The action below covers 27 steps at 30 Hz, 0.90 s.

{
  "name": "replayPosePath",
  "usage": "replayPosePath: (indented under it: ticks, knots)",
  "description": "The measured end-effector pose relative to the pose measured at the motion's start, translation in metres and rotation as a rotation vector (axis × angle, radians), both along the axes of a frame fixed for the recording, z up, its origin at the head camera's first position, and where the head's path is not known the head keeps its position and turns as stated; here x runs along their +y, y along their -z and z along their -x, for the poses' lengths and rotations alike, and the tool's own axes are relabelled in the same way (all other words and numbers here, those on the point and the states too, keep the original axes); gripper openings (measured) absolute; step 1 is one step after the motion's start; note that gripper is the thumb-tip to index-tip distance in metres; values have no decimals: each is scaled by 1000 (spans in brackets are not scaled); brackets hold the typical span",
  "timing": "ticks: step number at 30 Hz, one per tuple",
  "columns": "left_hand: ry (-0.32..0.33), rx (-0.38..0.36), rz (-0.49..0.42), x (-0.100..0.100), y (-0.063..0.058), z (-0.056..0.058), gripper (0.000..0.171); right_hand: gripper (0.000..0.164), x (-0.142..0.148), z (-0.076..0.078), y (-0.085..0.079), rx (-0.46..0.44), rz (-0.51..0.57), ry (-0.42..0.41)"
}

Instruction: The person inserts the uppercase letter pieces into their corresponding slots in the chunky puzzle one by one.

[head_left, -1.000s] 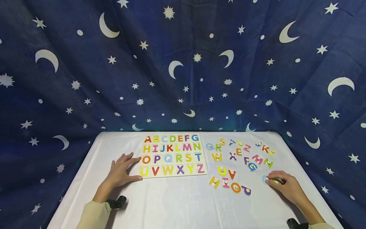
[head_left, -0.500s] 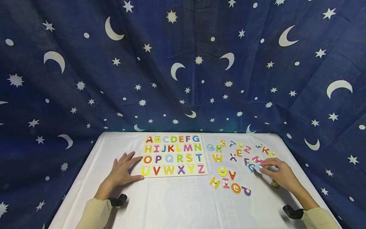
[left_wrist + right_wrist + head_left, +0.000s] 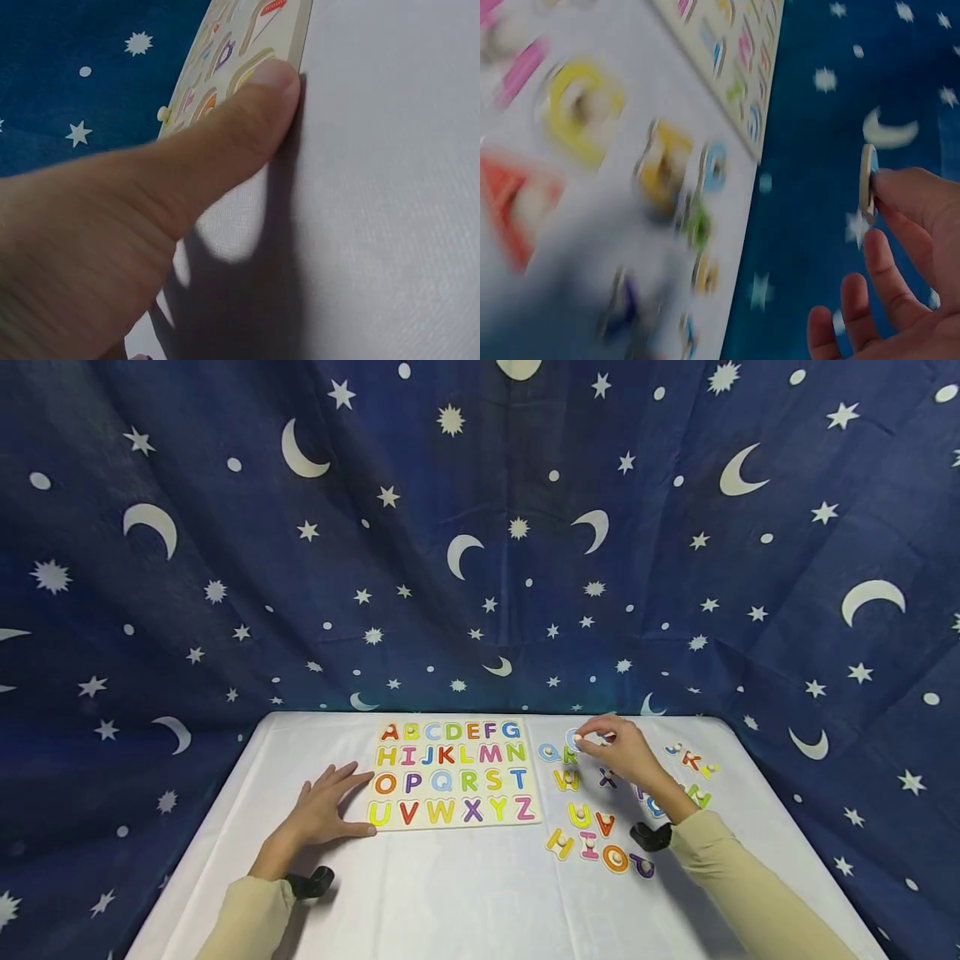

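My right hand [image 3: 624,753] pinches a light blue letter C puzzle piece [image 3: 572,740] above the table, over the far-left part of the loose letters. In the right wrist view the piece [image 3: 867,184] is edge-on between thumb and finger, the other fingers spread apart. My left hand [image 3: 321,810] rests at the left side of the wooden alphabet board [image 3: 465,824]. Its thumb [image 3: 259,97] touches the board's near corner in the left wrist view. Knobbed letters A [image 3: 389,732] and B [image 3: 411,732] sit in the board's top row.
Several knobbed letters lie right of the board, including a light blue Q [image 3: 549,752], an orange O [image 3: 616,859] and a red K [image 3: 691,761]. My right arm and hand hide some of them. A star-patterned blue curtain [image 3: 480,568] hangs behind the table.
My right hand has lifted the light blue C from the right side and carried it left and away from me, towards the board. My left hand stays in place.
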<state>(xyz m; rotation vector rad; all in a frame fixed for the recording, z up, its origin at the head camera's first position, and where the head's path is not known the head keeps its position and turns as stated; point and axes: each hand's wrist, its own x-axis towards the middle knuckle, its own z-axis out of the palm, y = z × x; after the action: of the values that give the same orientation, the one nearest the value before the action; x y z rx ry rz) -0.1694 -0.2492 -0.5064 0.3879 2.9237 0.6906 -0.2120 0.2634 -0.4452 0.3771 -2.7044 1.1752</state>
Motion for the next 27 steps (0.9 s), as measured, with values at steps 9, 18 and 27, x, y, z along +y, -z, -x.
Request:
replayPosePath:
  ticks: [9, 18, 27]
  knots:
    - [-19, -3, 5, 1, 4, 2, 99, 12, -89, 39, 14, -66, 82, -36]
    - [-13, 31, 0, -4, 5, 2, 98, 11, -164, 65, 39, -99, 141, -43]
    - [-22, 40, -16, -5, 9, 0, 99, 9, -214, 82, 60, -157, 146, -13]
